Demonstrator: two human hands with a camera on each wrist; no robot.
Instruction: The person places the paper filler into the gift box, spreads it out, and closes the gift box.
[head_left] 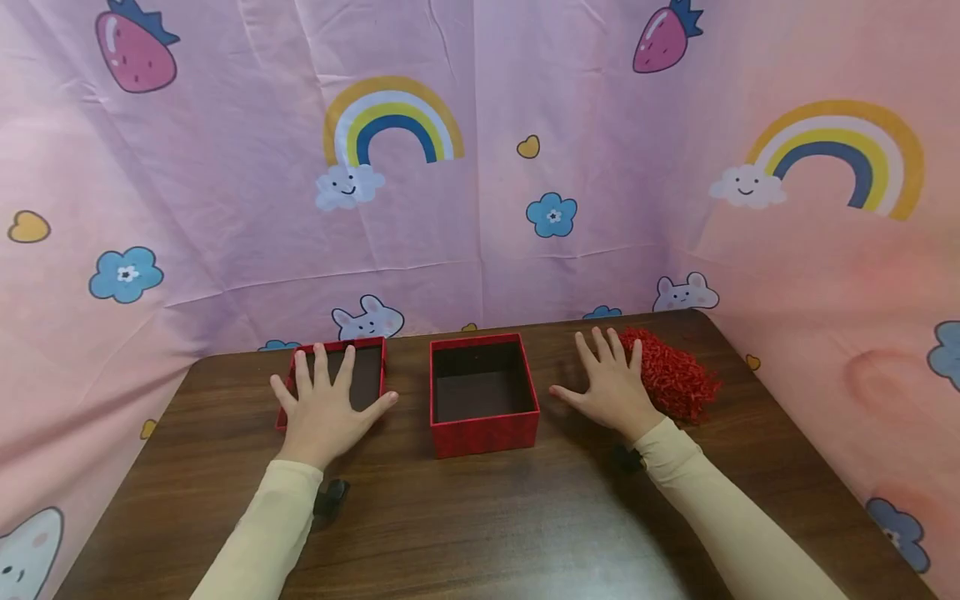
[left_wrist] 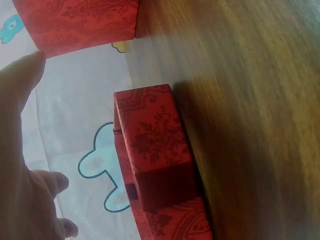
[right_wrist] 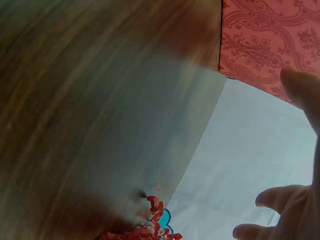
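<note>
My left hand (head_left: 324, 414), fingers spread, hovers over a shallow red box lid (head_left: 369, 379) that lies with its dark inside up. In the left wrist view the lid's patterned red side (left_wrist: 155, 135) shows, with a darker band across it. Between my hands stands a red patterned box (head_left: 486, 433), its top uncovered and its dark inside bare. My right hand (head_left: 611, 387), also spread and holding nothing, is between that box and a heap of red crinkled paper shred (head_left: 671, 375). A few curled strands of the shred (right_wrist: 155, 212) appear low in the right wrist view.
All of this is on a brown wood-grain table (head_left: 480, 525). A pink and lilac cloth (head_left: 495, 275) printed with rainbows, flowers and rabbits hangs around its back and sides. Dark wrist cameras (head_left: 331, 498) sit at both cuffs.
</note>
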